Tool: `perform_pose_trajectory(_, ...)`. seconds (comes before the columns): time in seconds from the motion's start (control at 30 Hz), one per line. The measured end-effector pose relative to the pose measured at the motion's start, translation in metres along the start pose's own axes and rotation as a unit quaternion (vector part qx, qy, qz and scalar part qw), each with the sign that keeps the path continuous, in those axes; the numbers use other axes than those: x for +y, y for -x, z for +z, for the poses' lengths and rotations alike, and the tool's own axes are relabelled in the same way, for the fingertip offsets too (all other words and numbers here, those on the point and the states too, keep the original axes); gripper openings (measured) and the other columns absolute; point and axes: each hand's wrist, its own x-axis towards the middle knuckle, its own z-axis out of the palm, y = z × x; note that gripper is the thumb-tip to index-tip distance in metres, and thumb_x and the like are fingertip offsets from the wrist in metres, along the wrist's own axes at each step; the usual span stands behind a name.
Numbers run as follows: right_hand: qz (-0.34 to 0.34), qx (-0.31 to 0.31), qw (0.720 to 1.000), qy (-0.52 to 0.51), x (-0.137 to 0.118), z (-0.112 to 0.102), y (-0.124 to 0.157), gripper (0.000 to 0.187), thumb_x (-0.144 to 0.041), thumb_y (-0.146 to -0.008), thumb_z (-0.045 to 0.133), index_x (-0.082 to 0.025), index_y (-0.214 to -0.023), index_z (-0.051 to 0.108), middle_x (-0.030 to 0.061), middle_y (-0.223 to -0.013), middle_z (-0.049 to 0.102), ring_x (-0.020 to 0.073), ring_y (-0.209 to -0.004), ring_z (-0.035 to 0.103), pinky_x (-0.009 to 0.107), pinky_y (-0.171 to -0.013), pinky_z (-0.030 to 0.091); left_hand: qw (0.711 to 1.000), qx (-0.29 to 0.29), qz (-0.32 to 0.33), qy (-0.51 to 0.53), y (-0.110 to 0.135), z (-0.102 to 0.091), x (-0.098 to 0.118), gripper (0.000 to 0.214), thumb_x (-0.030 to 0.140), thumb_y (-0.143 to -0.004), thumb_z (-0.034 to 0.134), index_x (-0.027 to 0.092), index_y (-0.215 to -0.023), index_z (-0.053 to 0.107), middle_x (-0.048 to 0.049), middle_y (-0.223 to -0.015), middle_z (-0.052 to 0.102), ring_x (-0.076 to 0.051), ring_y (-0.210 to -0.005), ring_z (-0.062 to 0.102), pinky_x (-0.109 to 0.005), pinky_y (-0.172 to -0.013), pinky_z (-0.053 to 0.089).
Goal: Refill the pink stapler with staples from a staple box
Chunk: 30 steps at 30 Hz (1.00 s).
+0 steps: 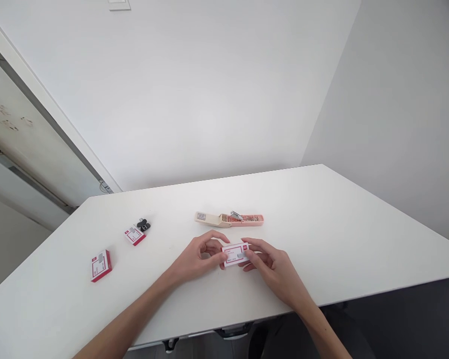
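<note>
Between my two hands, just above the front part of the table, is a small white and red staple box (234, 254). My left hand (202, 255) pinches its left end between thumb and fingers. On the right end, my right hand (267, 262) grips it with the thumb on the printed face. Right behind the hands lies a cream and pink stapler (209, 219), spread open lengthwise. A small metal piece (236, 215) shows at its middle, and the pink half is turned so its inside shows.
At the left, a larger red and white box (101, 266) lies on the white table (303, 209). Beyond it is a smaller similar box (135, 234) with a black staple remover-like item (143, 225) touching it. Walls stand behind the table and at its right.
</note>
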Motion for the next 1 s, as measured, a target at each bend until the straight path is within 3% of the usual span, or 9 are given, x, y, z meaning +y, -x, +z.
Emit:
perform_pose_trajectory(0.17,-0.011,0.013,1.000,-0.012,0.002,0.001,0.000,0.048,-0.054,-0.097,0.055,-0.024,-0.134,0.057,0.0110,-0.120,0.073,0.0235,-0.101,0.073,0.042,-0.086,0.064,0.982,0.147,-0.046,-0.109,0.032,-0.015,-0.002,0.034,0.052,-0.098,0.050,0.024,-0.117,0.055,-0.0021,-0.085,0.074,-0.019,-0.079,0.070,-0.030,-0.072,0.052)
perform_pose_trajectory(0.33,-0.014,0.023,1.000,-0.003,0.004,0.001,0.002,0.044,-0.056,-0.097,0.054,-0.022,-0.126,0.059,0.0114,-0.114,0.074,0.0222,-0.096,0.073,0.040,-0.084,0.063,0.898,0.329,-0.089,-0.278,0.087,-0.076,-0.014,0.041,0.055,-0.097,0.043,0.024,-0.114,0.064,-0.0051,-0.106,0.074,-0.022,-0.092,0.068,-0.026,-0.063,0.049)
perform_pose_trajectory(0.43,-0.024,0.017,1.000,-0.006,0.004,0.000,0.004,0.043,-0.055,-0.097,0.054,-0.022,-0.123,0.059,0.0106,-0.111,0.074,0.0213,-0.092,0.073,0.040,-0.082,0.063,0.865,0.337,-0.129,-0.349,0.113,-0.115,-0.023,0.047,0.055,-0.099,0.036,0.025,-0.117,0.067,-0.0056,-0.111,0.073,-0.023,-0.092,0.066,-0.031,-0.073,0.052)
perform_pose_trajectory(0.53,-0.030,0.015,0.999,-0.005,0.005,0.000,0.005,0.042,-0.054,-0.097,0.054,-0.021,-0.122,0.059,0.0098,-0.108,0.075,0.0204,-0.089,0.073,0.039,-0.082,0.062,0.815,0.347,-0.168,-0.432,0.127,-0.134,-0.032,0.053,0.056,-0.096,0.037,0.021,-0.122,0.067,-0.0129,-0.115,0.068,-0.029,-0.095,0.064,-0.046,-0.090,0.051)
perform_pose_trajectory(0.6,-0.035,0.017,0.999,-0.003,0.006,0.000,0.005,0.041,-0.054,-0.097,0.055,-0.021,-0.121,0.061,0.0093,-0.106,0.075,0.0204,-0.087,0.073,0.039,-0.081,0.062,0.777,0.389,-0.153,-0.470,0.130,-0.133,-0.037,0.056,0.054,-0.097,0.037,0.018,-0.129,0.063,-0.0177,-0.125,0.059,-0.032,-0.105,0.061,-0.052,-0.098,0.047)
perform_pose_trajectory(0.67,-0.039,0.020,0.999,-0.001,0.008,0.000,0.004,0.040,-0.053,-0.096,0.056,-0.020,-0.117,0.063,0.0091,-0.104,0.075,0.0209,-0.086,0.073,0.040,-0.080,0.062,0.766,0.400,-0.109,-0.492,0.129,-0.123,-0.040,0.054,0.053,-0.097,0.039,0.017,-0.131,0.059,-0.0184,-0.133,0.053,-0.034,-0.117,0.055,-0.055,-0.103,0.043)
perform_pose_trajectory(0.87,-0.071,0.028,0.993,0.090,0.009,0.002,0.002,0.031,-0.047,-0.095,0.057,-0.022,-0.108,0.069,0.0083,-0.111,0.072,0.0220,-0.095,0.070,0.037,-0.080,0.060,0.773,0.348,-0.016,-0.531,0.114,-0.086,-0.041,0.042,0.048,-0.096,0.051,0.024,-0.130,0.054,-0.0144,-0.142,0.049,-0.036,-0.130,0.045,-0.058,-0.108,0.039)
perform_pose_trajectory(1.0,-0.102,0.027,0.978,0.181,0.010,0.005,0.001,0.027,-0.040,-0.094,0.059,-0.026,-0.114,0.071,0.0064,-0.111,0.067,0.0190,-0.082,0.066,0.037,-0.078,0.057,0.807,0.272,0.057,-0.521,0.090,-0.063,-0.040,0.033,0.038,-0.099,0.050,0.025,-0.130,0.052,-0.0135,-0.143,0.048,-0.032,-0.133,0.045,-0.056,-0.111,0.038)
